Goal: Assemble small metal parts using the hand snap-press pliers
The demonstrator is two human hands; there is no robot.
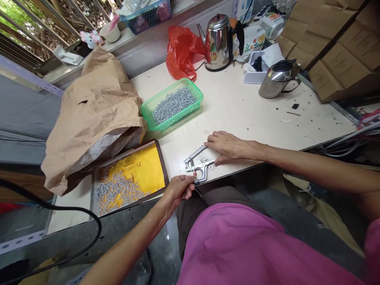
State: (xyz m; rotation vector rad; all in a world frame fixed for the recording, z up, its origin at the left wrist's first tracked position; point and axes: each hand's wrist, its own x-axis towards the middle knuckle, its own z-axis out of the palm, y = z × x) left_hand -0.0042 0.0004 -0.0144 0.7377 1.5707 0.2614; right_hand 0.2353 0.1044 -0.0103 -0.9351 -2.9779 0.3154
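Metal spring-loaded hand pliers (204,165) lie at the table's front edge, handles spread and pointing right. My right hand (227,147) grips them, fingers over the upper handle's end and thumb at the lower one. At the jaw end, beside a small red part, my left hand (181,187) is closed in a pinch; what is between its fingertips is too small to make out. To its left a shallow tray (162,162) holds loose small metal pins (118,194) on a yellow sheet. Behind, a green basket (150,123) contains many similar metal pins (175,103).
A large brown paper bag (95,107) stands at the left. Along the back are a red plastic bag (182,51), a steel kettle (218,43) and a white tub (252,75). A steel jug (274,81) and cardboard boxes (341,59) are at the right. A black cable (74,209) hangs at the left.
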